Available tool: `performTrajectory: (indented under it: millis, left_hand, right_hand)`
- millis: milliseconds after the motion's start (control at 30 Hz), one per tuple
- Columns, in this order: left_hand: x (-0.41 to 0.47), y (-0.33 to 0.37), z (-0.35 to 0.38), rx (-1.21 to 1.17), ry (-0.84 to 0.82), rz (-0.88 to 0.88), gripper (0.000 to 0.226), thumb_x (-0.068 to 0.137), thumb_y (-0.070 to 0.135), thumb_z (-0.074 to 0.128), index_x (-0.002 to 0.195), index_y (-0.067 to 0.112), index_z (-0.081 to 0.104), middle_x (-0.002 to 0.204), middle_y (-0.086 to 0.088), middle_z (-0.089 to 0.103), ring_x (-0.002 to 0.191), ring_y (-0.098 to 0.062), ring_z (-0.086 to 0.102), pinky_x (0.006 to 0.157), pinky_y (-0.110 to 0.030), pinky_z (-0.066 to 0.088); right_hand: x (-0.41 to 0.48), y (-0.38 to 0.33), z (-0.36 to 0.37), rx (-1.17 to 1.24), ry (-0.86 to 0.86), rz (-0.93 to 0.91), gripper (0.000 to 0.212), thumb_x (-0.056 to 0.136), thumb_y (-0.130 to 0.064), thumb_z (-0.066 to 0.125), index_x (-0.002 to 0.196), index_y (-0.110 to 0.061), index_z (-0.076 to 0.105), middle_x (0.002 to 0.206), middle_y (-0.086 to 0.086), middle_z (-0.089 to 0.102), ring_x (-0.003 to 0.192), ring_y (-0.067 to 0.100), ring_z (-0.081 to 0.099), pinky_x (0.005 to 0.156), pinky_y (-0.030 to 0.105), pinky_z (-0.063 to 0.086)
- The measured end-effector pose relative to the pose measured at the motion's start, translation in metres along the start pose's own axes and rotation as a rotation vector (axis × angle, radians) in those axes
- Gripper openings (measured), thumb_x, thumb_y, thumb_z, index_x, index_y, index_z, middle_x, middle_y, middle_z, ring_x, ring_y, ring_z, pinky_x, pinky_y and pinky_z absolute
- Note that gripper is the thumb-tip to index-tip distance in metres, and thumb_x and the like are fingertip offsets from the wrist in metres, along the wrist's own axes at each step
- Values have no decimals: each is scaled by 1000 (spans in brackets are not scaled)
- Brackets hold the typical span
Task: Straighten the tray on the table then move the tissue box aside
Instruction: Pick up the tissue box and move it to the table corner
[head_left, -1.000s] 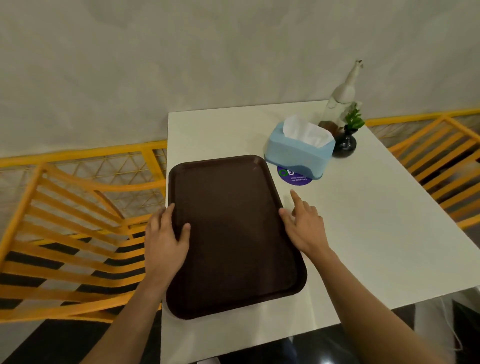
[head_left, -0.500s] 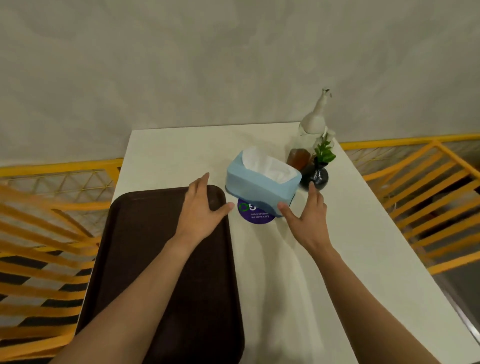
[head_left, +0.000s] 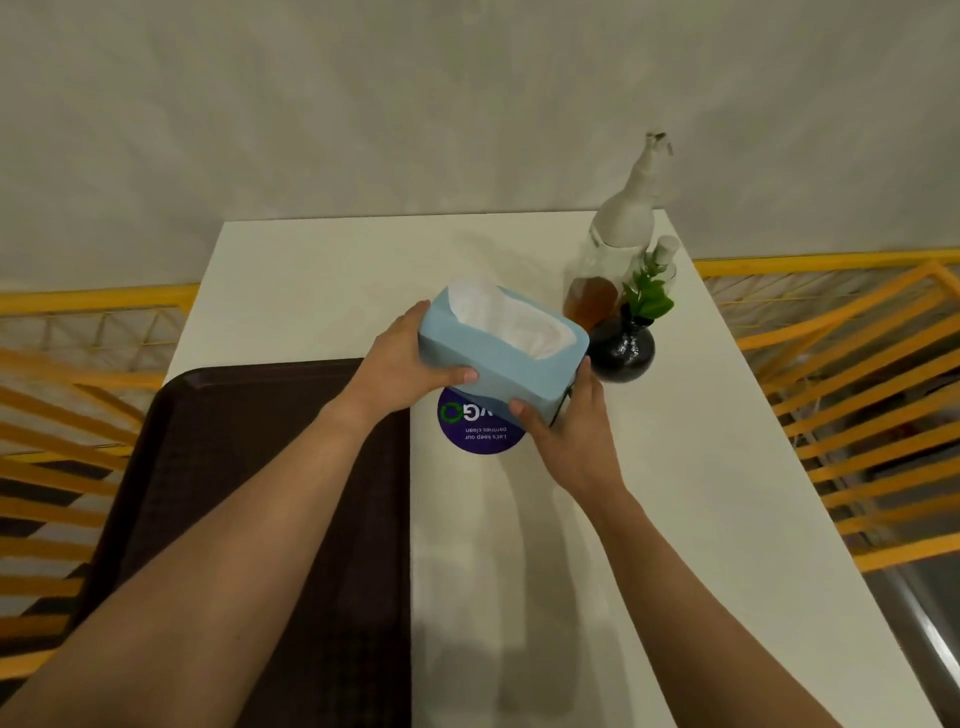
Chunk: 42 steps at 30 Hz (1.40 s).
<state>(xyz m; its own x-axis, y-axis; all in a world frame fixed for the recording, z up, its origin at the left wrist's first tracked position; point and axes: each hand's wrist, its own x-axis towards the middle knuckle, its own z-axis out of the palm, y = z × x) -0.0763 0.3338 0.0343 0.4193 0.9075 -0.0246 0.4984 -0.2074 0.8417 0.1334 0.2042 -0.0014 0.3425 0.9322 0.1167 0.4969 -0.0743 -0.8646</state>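
Already the dark brown rectangular plastic tray (head_left: 249, 493) lies square along the white worktop (head_left: 649, 519) edge; both hands, left hand (head_left: 402, 366) and right hand (head_left: 571, 436), clasp the light-blue tissue box (head_left: 498, 364), tilted above a purple round sticker (head_left: 480, 428), not yet set aside

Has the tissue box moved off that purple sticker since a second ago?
Yes. The tissue box is held by the left hand and right hand, lifted and tilted, exposing more of the purple sticker on the table.
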Motion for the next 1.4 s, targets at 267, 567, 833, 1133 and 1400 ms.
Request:
performTrajectory:
  millis: [267, 567, 833, 1133, 1400]
  left_hand:
    - [13, -4, -7, 2, 42, -8, 82, 65, 51, 91, 134, 35, 49, 116, 28, 57, 102, 25, 50, 71, 2, 42]
    - [31, -17, -39, 59, 145, -45, 73, 73, 50, 87, 132, 26, 52, 118, 13, 60, 97, -4, 57, 64, 0, 41]
    - [26, -77, -121, 70, 265, -94, 71, 76, 45, 85, 133, 21, 52, 118, 8, 60, 102, -11, 57, 65, -8, 40]
    - [13, -104, -158, 118, 378, -150, 77, 75, 46, 86, 136, 17, 49, 124, 0, 59, 104, -11, 51, 67, -10, 38]
    - [-15, -143, -220, 78, 454, -167, 77, 69, 43, 90, 130, 13, 53, 121, -2, 62, 108, -18, 57, 76, -22, 44]
  right_hand:
    - [23, -4, 5, 46, -36, -16, 94, 88, -45, 77, 159, -21, 20, 157, -1, 38, 141, 18, 41, 110, 49, 45]
    - [73, -23, 34, -58, -108, 37, 83, 91, -41, 72, 157, -22, 24, 147, 6, 45, 131, 23, 48, 99, 33, 44]
    - [109, -74, 122, -40, -259, -41, 71, 92, -40, 72, 149, -24, 34, 143, 1, 52, 123, 18, 53, 91, 24, 45]
    - [124, -102, 166, -2, -372, -82, 77, 91, -49, 70, 152, -31, 27, 141, -8, 49, 117, 11, 52, 88, 16, 41]
    - [117, -142, 231, -72, -443, -126, 76, 94, -53, 63, 155, -31, 22, 151, -4, 46, 116, 7, 46, 93, 25, 39]
